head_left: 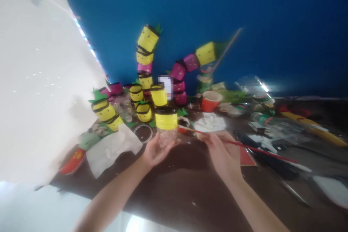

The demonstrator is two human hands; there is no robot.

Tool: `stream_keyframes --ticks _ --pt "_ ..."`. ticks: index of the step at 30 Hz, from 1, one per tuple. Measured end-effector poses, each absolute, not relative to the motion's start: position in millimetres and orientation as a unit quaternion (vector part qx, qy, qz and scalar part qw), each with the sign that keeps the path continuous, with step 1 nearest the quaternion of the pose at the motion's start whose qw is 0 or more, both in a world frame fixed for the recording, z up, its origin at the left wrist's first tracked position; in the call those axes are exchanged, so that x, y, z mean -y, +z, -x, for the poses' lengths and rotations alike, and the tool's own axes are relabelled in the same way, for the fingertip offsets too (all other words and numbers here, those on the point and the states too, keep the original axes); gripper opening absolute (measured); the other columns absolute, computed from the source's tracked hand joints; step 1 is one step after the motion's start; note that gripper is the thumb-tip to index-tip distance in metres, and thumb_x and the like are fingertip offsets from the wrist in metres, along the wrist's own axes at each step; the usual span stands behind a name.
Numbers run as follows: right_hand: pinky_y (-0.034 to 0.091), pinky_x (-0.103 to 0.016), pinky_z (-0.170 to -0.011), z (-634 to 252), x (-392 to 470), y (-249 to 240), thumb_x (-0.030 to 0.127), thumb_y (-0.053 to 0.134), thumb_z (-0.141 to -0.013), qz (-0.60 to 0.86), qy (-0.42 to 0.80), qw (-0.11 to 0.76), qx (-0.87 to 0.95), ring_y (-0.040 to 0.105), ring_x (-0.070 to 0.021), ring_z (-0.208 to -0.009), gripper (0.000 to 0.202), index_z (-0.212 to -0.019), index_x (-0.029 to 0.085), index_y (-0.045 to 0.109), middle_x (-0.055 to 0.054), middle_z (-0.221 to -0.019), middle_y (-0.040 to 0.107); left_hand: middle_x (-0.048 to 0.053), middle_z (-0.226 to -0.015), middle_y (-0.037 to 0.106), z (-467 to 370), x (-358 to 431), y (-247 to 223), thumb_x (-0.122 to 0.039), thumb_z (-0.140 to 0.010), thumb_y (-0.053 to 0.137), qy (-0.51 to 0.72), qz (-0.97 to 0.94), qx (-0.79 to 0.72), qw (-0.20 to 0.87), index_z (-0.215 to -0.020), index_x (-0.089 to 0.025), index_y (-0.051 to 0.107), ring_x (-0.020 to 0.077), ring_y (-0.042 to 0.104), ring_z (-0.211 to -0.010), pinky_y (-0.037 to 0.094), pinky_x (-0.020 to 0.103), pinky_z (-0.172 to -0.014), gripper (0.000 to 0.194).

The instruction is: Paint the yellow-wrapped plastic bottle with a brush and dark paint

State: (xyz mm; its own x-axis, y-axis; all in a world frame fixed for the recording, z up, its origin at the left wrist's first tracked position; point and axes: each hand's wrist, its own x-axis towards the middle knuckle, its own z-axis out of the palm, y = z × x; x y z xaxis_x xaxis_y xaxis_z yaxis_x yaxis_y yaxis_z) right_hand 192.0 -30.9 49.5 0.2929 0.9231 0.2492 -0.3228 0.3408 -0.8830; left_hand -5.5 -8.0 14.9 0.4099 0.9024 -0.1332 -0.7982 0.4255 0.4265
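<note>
My left hand (157, 152) is closed around the lower part of a clear plastic cup (166, 120), perhaps a cut bottle. A yellow band runs round the cup below its black rim, and the bottom is unpainted. My right hand (223, 148) pinches a paintbrush (258, 148) with a long red handle. The brush tip is at the right side of the yellow band; whether it touches, I cannot tell. Just behind the cup stand other yellow cups (143, 112) with black edges. A small paint pot (183, 124) sits behind the brush tip.
Stacks of yellow and magenta cups (178, 71) lean near the blue wall (217, 3). A red paper cup (211, 101), crumpled tissue (210, 122) and clear bottles (282, 127) lie to the right. White paper (111, 150) and a red-and-green item (73, 161) are on the left of the brown table (168, 192).
</note>
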Motion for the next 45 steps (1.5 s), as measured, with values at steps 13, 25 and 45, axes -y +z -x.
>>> stream_keyframes --ticks 13,25,45 --pt "0.057 -0.030 -0.072 -192.5 32.4 46.0 0.036 0.072 -0.074 0.395 0.433 0.697 0.413 0.069 -0.0152 -0.071 0.015 -0.075 0.022 0.067 0.000 -0.072 0.072 0.016 -0.121 0.062 7.4 6.0 19.4 -0.037 -0.083 0.058 0.520 -0.153 -0.197 0.817 -0.138 -0.006 0.037 0.0279 0.055 -0.117 0.041 0.036 -0.102 0.067" --pt "0.057 -0.035 -0.075 -192.1 34.2 43.1 0.038 0.071 -0.075 0.387 0.439 0.679 0.442 0.069 -0.0172 -0.072 0.016 -0.077 0.023 0.066 -0.001 -0.074 0.072 0.015 -0.112 0.066 8.6 6.8 19.9 -0.037 -0.085 0.055 0.513 -0.125 -0.209 0.823 -0.138 -0.007 0.038 0.0247 0.062 -0.105 0.047 0.033 -0.094 0.063" --pt "0.058 -0.033 -0.075 -192.7 29.3 46.7 0.033 0.070 -0.077 0.347 0.487 0.697 0.396 0.069 -0.0154 -0.071 0.011 -0.075 0.023 0.065 0.000 -0.073 0.071 0.015 -0.114 0.061 15.2 5.1 20.4 -0.044 -0.084 0.053 0.467 -0.118 -0.190 0.856 -0.133 -0.014 0.044 0.0171 0.063 -0.091 0.050 0.016 -0.059 0.058"
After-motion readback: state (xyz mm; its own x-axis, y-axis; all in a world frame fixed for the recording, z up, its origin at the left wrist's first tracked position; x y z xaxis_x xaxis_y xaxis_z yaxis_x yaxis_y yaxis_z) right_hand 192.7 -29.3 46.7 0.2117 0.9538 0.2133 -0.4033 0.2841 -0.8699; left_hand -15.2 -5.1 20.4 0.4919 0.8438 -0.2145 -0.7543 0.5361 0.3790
